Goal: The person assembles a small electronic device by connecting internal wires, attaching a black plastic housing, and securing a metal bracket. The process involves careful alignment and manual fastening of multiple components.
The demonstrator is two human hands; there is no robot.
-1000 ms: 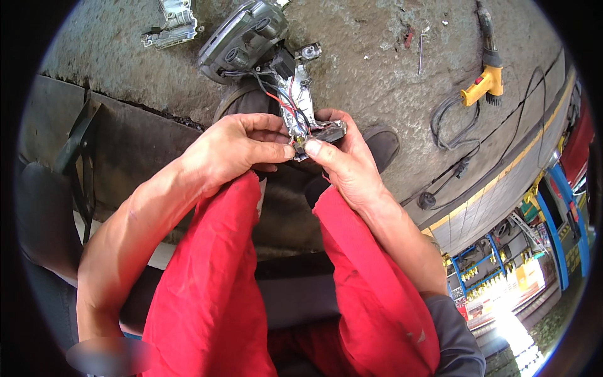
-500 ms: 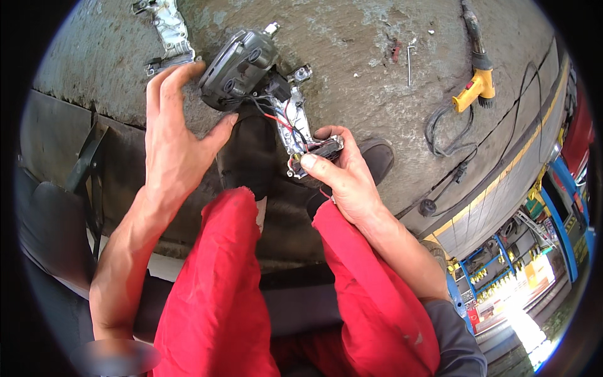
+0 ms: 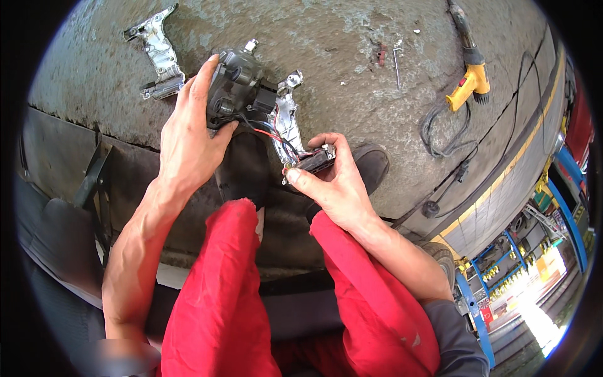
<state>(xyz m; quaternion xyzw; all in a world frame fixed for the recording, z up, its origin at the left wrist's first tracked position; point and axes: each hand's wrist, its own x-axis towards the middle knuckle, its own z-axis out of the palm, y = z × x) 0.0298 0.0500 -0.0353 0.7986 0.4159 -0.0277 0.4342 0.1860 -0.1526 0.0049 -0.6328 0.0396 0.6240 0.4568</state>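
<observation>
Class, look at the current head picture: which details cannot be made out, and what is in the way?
All in the head view:
Left side of the black housing: partly covered by the left hand.
Lower fingers of the right hand: hidden behind that hand.
Lower end of the left arm: blurred near the lower edge.
White speck on the ground: too small to identify.

Worn grey concrete floor (image 3: 361, 116), stained and patchy, across the top; black padded seat (image 3: 56, 232) at the left; at the right, yellow edge strip (image 3: 501, 187), blue-framed shelving (image 3: 500, 269) and white glare (image 3: 540, 319).
</observation>
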